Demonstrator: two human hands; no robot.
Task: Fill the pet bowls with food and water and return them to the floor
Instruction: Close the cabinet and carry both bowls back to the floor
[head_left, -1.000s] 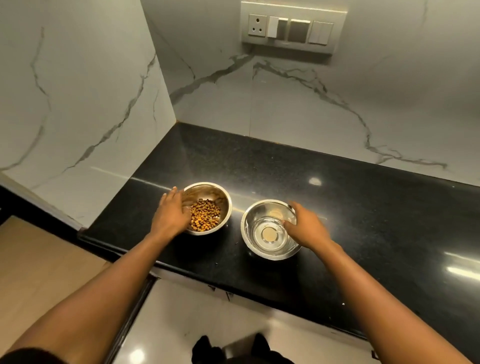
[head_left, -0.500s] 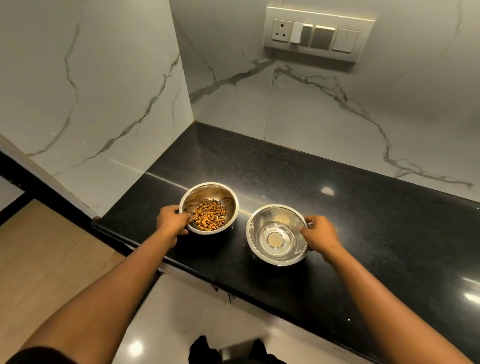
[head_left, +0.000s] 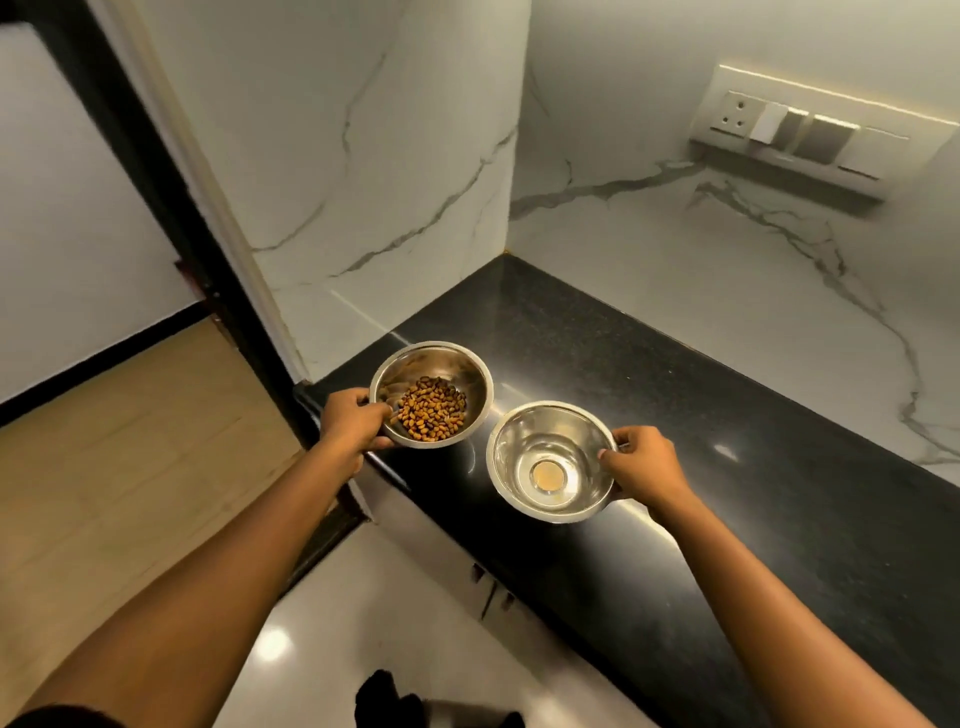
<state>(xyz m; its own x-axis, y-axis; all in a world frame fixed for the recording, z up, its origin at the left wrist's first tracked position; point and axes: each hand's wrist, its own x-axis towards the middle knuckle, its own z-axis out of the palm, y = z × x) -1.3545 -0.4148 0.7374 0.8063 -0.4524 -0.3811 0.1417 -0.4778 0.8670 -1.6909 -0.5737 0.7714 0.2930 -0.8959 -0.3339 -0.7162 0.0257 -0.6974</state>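
Note:
Two steel pet bowls are held just above the left end of the black countertop (head_left: 727, 415). The food bowl (head_left: 441, 364), holding brown kibble (head_left: 431, 408), is in my left hand (head_left: 353, 421), which grips its left rim with the thumb inside. The water bowl (head_left: 524, 441), shiny inside with clear water and a pale round reflection at its bottom, is in my right hand (head_left: 641, 465), which grips its right rim. The food bowl hangs over the counter's left corner.
White marble walls (head_left: 389, 182) close the corner behind and left of the counter. A switch and socket panel (head_left: 810, 130) is on the back wall. A dark door frame (head_left: 171, 208) and tan floor (head_left: 119, 441) lie left; glossy white floor (head_left: 374, 613) and cabinet doors are below.
Both hands closed on the bowl rims and lifted the bowls slightly off the counter. The view has swung left, showing the door frame and more of the floor.

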